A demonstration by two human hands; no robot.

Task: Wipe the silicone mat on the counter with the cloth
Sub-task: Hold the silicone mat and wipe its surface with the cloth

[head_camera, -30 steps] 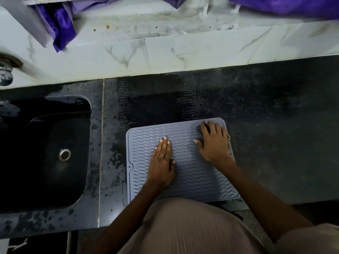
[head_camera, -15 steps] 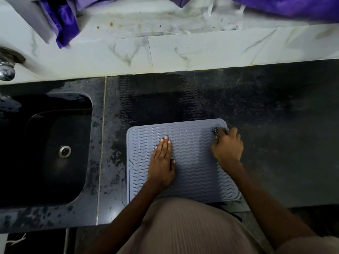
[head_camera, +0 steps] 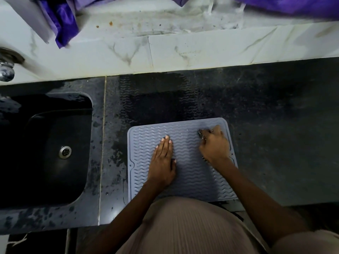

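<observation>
A grey silicone mat (head_camera: 189, 182) with a wavy ribbed surface lies on the dark counter (head_camera: 275, 125), close to its front edge. My left hand (head_camera: 162, 162) rests flat on the mat's middle-left, fingers straight and together. At the mat's far right, my right hand (head_camera: 214, 145) has its fingers curled round a small dark patterned cloth (head_camera: 201, 134) and presses it against the mat. Only a bunched bit of cloth shows past the knuckles, and a thin strip under the wrist.
A black sink (head_camera: 36, 125) with a metal drain (head_camera: 65, 152) is set in the counter to the left, with a tap (head_camera: 6, 70) above it. Wet patches cover the counter behind and left of the mat. White marble tiles (head_camera: 183, 50) and purple fabric (head_camera: 64, 21) lie beyond.
My right hand slid with the cloth out to the mat's right edge, then back left, its fingers curling tighter round the cloth. My left hand has stayed in place.
</observation>
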